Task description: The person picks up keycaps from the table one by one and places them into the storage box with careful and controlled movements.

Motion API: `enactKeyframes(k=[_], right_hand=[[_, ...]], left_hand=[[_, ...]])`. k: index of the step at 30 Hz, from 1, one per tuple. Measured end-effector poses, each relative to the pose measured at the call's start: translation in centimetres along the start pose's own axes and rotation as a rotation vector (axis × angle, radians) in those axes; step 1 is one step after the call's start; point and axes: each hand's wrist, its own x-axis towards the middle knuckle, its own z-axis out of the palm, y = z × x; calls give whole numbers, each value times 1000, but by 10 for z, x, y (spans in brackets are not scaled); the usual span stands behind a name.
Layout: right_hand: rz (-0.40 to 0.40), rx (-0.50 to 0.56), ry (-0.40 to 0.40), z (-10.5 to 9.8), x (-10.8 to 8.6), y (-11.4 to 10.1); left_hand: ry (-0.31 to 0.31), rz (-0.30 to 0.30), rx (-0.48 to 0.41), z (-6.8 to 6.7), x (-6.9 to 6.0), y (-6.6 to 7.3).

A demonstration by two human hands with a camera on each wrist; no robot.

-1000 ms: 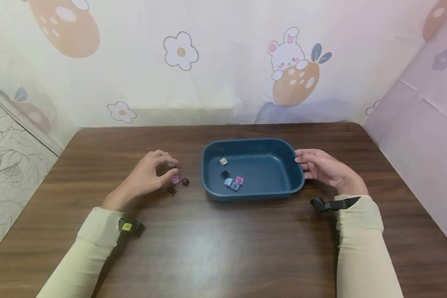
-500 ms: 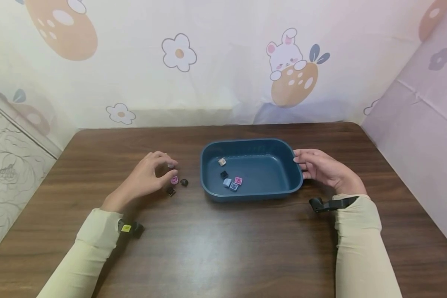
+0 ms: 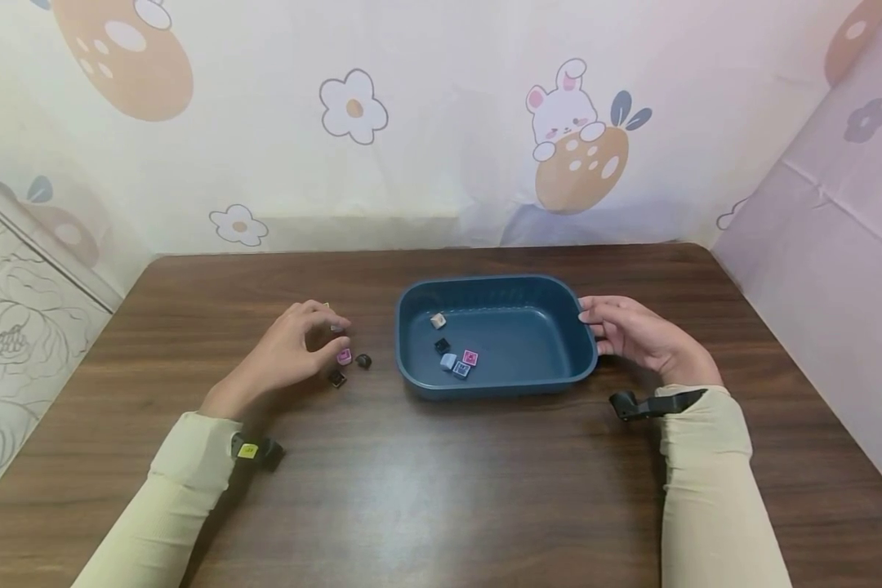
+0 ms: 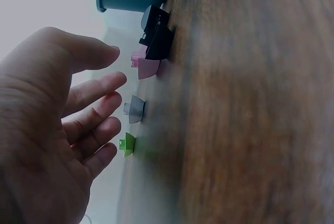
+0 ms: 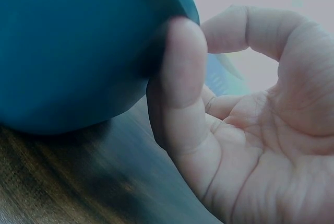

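Head view: the right hand (image 3: pixel 650 339) grasps the right end of the blue tub (image 3: pixel 496 389) — thumb over the rim, fingers against the outer wall. The tub rests on the table (image 3: pixel 412 490) with five loose keycaps (image 3: pixel 461 369) inside. Left of the tub, the left hand (image 3: pixel 275 349) is released, thumb and index finger apart. Beside it on the table — two black keycaps (image 3: pixel 364 361), one pink keycap (image 3: pixel 345 357), one grey keycap (image 4: pixel 136 109) and one green keycap (image 4: pixel 129 144).

tray (image 3: pixel 518 339): was dark blue
keycaps (image 4: pixel 148 69): included pink, black, grey, green
tabletop (image 3: pixel 412 474): showed brown wood grain
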Motion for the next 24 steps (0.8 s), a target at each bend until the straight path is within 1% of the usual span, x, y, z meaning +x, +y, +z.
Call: enactKeyframes(k=[6,16,24], right_hand=[[-1,-8,-2,-1,1,1],[3,-6,1,-3,2,4],[-9,17,-27,-2,2,2]], left_hand=[[-1,-10,-2,0,-1,-1],[-11,3,18,2,-3,-6],[-10,-3,1,3,-8,-8]])
